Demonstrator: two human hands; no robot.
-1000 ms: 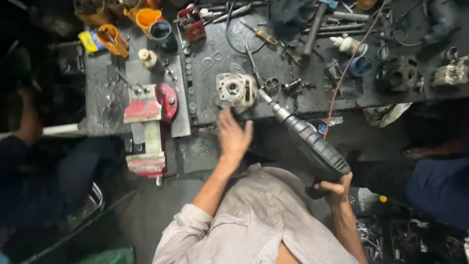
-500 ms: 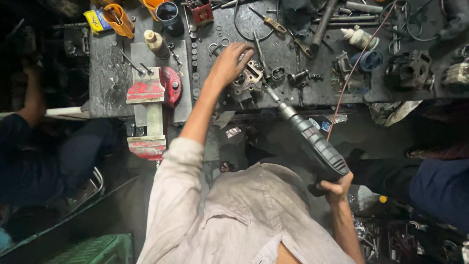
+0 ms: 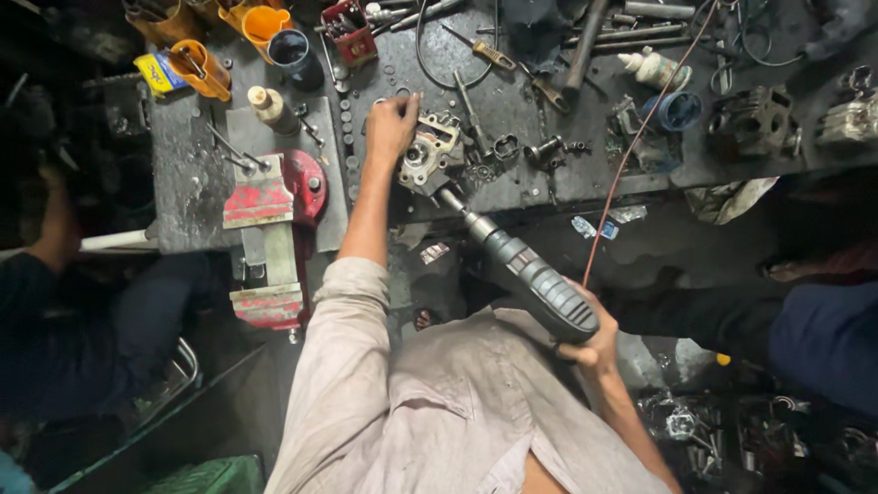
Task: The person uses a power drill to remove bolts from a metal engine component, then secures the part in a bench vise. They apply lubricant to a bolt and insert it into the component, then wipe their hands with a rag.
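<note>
While metal pump housing [image 3: 428,154] lies on dark workbench [image 3: 549,174] near front edge, left hand [image 3: 391,128] rests on its upper left side, fingers curled over it. Grey power drill [image 3: 521,270] angled up-left, tip meeting housing lower edge; right hand [image 3: 590,343] wrapped round drill rear grip. Red bench vise [image 3: 270,224] left of forearm. Orange cups [image 3: 233,41], dark cup [image 3: 294,53], small bottle [image 3: 268,105] at bench upper left. Screwdriver [image 3: 485,53], loose fittings [image 3: 540,148] right of housing. Red cord [image 3: 640,137] crosses bench.
</note>
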